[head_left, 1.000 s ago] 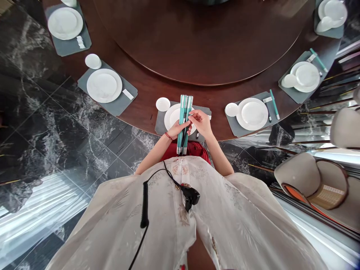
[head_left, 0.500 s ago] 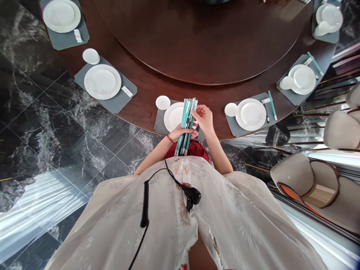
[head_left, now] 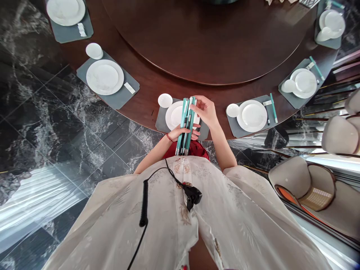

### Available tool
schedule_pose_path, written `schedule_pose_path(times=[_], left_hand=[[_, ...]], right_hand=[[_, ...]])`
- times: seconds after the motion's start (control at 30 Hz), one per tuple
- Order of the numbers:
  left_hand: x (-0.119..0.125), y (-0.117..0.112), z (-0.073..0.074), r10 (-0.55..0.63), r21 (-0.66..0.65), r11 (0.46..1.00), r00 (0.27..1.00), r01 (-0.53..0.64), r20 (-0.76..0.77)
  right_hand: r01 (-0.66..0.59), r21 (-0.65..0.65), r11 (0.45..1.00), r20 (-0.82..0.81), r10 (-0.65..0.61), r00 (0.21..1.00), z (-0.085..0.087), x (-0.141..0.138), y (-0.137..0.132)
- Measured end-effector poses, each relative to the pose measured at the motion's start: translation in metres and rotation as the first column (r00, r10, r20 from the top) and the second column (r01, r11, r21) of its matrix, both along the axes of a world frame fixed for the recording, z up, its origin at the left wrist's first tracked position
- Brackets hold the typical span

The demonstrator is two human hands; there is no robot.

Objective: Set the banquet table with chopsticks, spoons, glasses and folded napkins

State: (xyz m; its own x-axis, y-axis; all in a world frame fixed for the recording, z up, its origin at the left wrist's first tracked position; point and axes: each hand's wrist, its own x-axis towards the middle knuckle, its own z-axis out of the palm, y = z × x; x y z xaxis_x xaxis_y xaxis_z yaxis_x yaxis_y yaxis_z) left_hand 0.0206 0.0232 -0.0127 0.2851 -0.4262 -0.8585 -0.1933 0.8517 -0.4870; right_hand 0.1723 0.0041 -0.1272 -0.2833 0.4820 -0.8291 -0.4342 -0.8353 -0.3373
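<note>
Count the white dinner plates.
6 round white ceramic dinner plates: one beneath the teal-handled chopsticks, two to the left, three to the right; others may lie out of view.

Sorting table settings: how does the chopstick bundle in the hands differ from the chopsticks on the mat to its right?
The bundle is many sticks, held by the left hand and right hand; the chopsticks on the mat are few, lying flat beside a plate. Both are teal.
</note>
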Motion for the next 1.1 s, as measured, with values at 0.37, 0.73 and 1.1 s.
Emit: schedule_pose_path(times=[0.37,0.73,1.1], left_hand=[[0.008,0.005,0.004,-0.022,0.017,1.0,0.998,0.021,0.051],[0.001,-0.015,0.0,-0.057,0.099,0.993,0.993,0.067,-0.099],[0.004,-0.008,0.0,-0.107,0.108,0.986,0.983,0.124,-0.15]], right_hand=[[0.136,-0.025,0.99,0.012,-0.136,0.991,-0.038,0.02,0.035],[0.326,0.182,0.928,0.679,-0.358,0.641,-0.023,0.159,0.022],[-0.332,-0.478,0.813,0.333,0.518,0.788,0.016,0.01,-0.222]])
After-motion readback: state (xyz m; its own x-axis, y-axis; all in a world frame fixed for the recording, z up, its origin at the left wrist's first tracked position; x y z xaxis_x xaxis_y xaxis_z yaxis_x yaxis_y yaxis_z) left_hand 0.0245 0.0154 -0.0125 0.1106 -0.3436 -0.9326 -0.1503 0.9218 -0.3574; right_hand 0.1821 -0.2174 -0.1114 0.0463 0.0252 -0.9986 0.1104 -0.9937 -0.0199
